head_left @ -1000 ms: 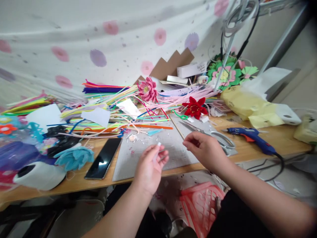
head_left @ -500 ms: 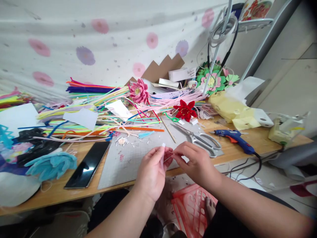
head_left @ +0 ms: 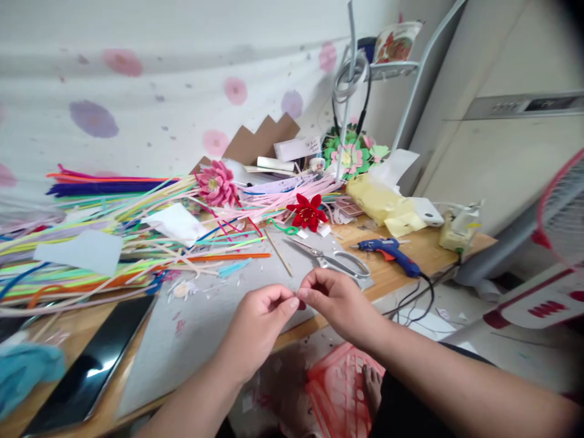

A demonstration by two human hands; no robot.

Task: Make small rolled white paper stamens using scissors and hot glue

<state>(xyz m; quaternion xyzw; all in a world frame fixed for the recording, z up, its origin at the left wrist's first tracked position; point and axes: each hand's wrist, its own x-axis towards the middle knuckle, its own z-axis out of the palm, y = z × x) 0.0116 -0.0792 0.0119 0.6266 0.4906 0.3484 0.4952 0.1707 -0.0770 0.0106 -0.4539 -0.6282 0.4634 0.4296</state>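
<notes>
Both hands meet in front of the grey cutting mat (head_left: 196,347), near its front edge. Thumb and fingers of my left hand (head_left: 253,325) are pinched together, touching the fingertips of my right hand (head_left: 340,304), which are pinched as well. Whatever lies between the fingertips is too small and too covered to make out. Just beyond my right hand lie silver scissors (head_left: 337,263), half on the mat. A thin wooden stick (head_left: 279,252) rests on the mat, and a red felt-like flower (head_left: 308,212) sits at its far edge.
Bundles of coloured pipe cleaners (head_left: 109,198) and a pink flower (head_left: 216,184) fill the left and back. A black phone (head_left: 91,371) lies at front left. At right are a blue glue gun (head_left: 392,254), its cord, and a fan (head_left: 542,298). Below stands a red basket (head_left: 335,389).
The view has turned to the right. The white strip seen standing up from my left hand no longer shows. My fingertips have come together.
</notes>
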